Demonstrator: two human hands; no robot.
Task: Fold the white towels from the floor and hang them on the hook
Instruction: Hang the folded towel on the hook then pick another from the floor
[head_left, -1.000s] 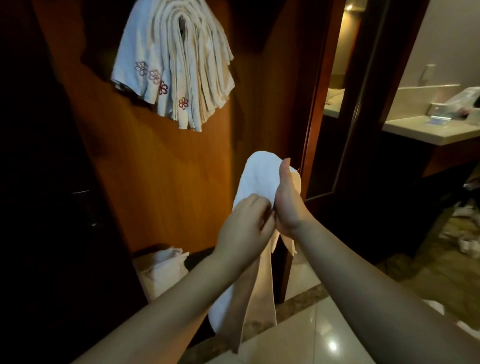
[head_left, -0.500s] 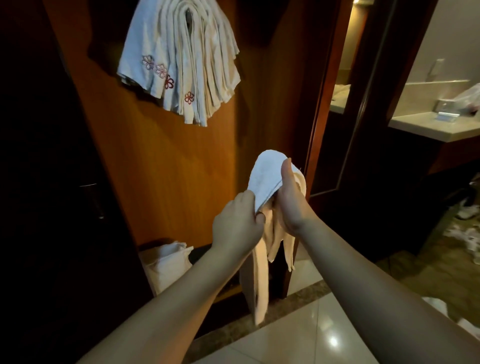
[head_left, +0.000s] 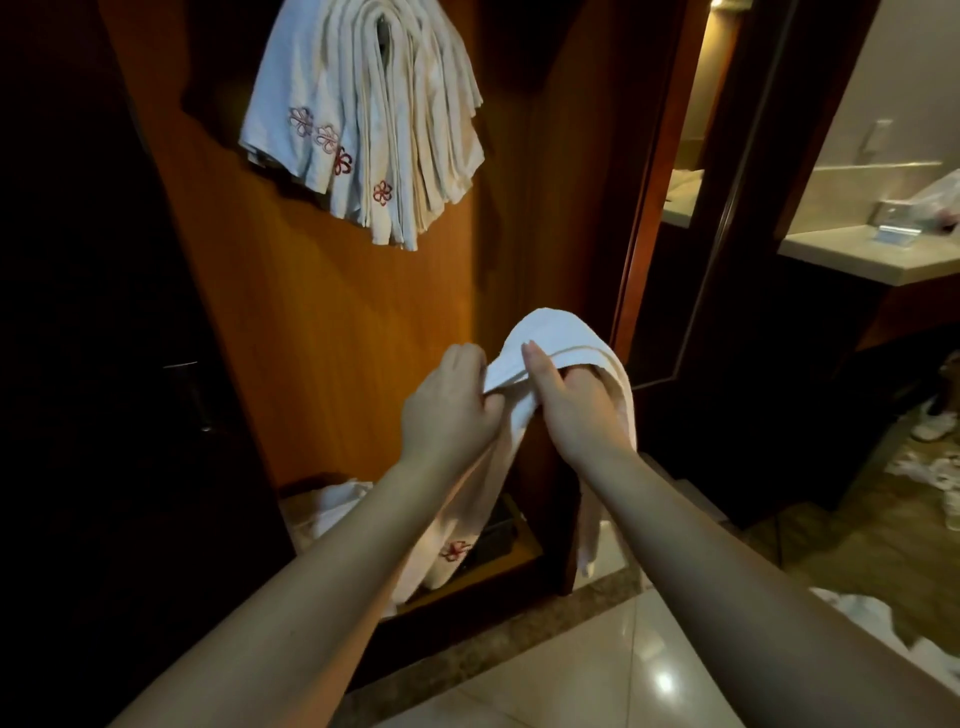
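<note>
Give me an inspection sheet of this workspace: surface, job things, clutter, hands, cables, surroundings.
Surface: glossy tiled floor, light glare on it.
Job things: white towel looped between both hands, its ends hanging down, red flower mark near the bottom; bundle of hung towels high on the wooden panel, the hook itself hidden.
Clutter: crumpled white cloths on the floor at right; a white heap at the panel's foot.
Hands: left hand grips the towel; right hand holds it, thumb on top.
Cables: nothing seen.
Surroundings: counter at right, dark doorway frame.
</note>
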